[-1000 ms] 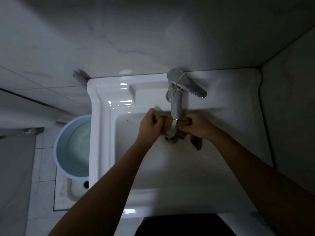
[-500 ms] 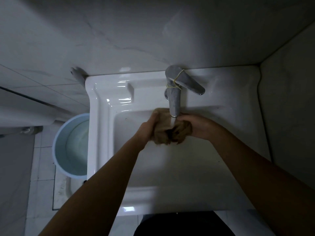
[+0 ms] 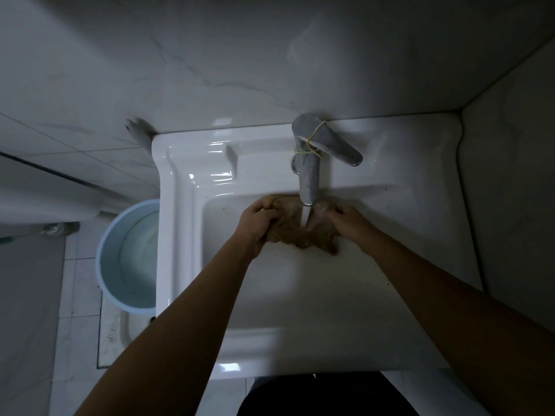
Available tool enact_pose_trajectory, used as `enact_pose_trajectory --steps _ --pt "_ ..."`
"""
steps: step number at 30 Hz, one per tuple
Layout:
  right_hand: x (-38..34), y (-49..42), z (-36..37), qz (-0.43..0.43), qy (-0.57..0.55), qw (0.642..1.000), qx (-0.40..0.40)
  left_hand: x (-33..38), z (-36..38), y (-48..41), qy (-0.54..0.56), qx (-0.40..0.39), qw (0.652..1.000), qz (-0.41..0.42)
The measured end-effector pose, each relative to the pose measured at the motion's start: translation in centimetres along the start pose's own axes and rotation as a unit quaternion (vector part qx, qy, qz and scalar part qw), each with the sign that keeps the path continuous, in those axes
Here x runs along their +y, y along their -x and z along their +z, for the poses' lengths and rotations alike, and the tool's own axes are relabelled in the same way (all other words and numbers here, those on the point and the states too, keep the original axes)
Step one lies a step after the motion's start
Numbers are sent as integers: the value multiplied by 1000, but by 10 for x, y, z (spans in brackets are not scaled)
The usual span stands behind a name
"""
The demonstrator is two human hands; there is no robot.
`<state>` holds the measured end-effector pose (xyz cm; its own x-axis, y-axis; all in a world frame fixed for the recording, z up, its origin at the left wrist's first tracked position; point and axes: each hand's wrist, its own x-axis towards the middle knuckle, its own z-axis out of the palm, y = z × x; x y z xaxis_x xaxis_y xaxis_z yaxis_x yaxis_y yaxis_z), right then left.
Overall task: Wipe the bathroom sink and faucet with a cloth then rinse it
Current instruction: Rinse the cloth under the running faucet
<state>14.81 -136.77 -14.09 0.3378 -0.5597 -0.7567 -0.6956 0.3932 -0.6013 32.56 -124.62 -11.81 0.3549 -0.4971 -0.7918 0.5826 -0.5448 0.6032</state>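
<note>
A view from above of a white bathroom sink (image 3: 186, 223) set in a dim, grey-tiled corner, with two bare forearms reaching into the basin. The left hand (image 3: 256, 226) is closed in a fist around one end of a brown cloth (image 3: 303, 232), fingers curled over the fabric. The right hand (image 3: 350, 225) grips the other end, its fingers pinched into the bunched material. The cloth is stretched and crumpled between the two hands, held above the far part of the basin, with loose folds hanging down just below the right hand. Directly beyond the hands stands a chrome faucet (image 3: 307, 175), its spout ending just above the cloth. A narrow stream of water (image 3: 304, 216) falls from the spout onto the cloth's middle, between the two hands. The faucet's lever (image 3: 336, 145) points away to the right, and a thin yellow rubber band (image 3: 312, 142) is looped around it. Well to the left of the left arm, on the floor beside the sink, sits a pale blue bucket (image 3: 105, 265) holding water.
</note>
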Motion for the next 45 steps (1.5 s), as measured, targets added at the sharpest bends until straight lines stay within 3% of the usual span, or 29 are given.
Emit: enact_pose_trajectory --steps 5,8,12,14,16,18,22,27,30,33,36,38,41,43,45 --pt "-5 5 11 45 -247 965 -82 -13 3 -12 -45 125 991 -23" --pt "-18 11 19 50 -355 924 -134 -23 8 -14 -23 144 986 -86" --pt "-25 19 32 30 -315 934 -168 -23 22 -8 102 12 989 -105" --pt "-27 26 33 -4 -198 969 -150 -21 28 -5 112 -22 989 -94" --pt "-30 32 31 -65 -33 992 -103 -23 33 -6 99 -30 992 -74" --pt "-28 36 31 -121 38 992 -6 -25 39 -7 86 -2 994 -61" --pt "-12 35 39 -148 9 977 153 -20 54 -3 52 52 995 -74" --pt "-2 44 56 -157 -71 964 202 -15 55 9 118 -31 987 -103" --pt "0 36 57 -85 -119 972 182 -20 46 9 213 -65 968 -112" --pt "-3 29 52 32 -155 984 79 -24 38 7 257 -80 955 -123" --pt "-8 26 46 109 -302 946 -37 -23 38 11 221 -95 965 -101" --pt "-11 22 42 107 -293 950 0 -23 37 13 164 -73 982 -56" --pt "-14 16 30 13 -192 977 96 -22 26 10 25 12 999 35" --pt "-16 17 19 -33 -215 971 101 -23 17 10 -28 48 996 76" --pt "-18 18 12 -40 -279 958 61 -25 9 7 -17 65 995 67"
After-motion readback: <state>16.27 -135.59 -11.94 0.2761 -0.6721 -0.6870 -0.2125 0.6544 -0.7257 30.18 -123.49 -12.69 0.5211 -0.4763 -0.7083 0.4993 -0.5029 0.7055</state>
